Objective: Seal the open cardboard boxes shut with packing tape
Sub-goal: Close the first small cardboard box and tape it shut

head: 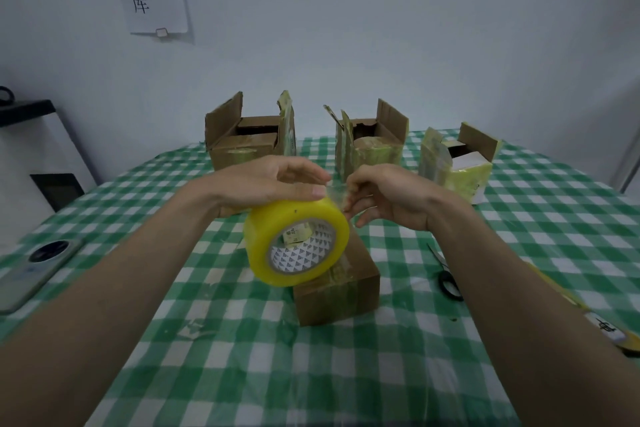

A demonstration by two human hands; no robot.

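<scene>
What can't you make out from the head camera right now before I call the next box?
- Near box: its top seam is hidden by the tape roll held in the left hand.
- Free tape end: clear and blurred at the right hand; its length is unreadable.
- Scissors: partly covered by the right forearm.
- Three open boxes at the back: contents too shadowed to tell.

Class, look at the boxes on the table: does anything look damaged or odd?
Yes. The three open boxes at the back, such as the middle one, have torn flaps with old yellowish tape residue clinging to them. They look reused.
</scene>
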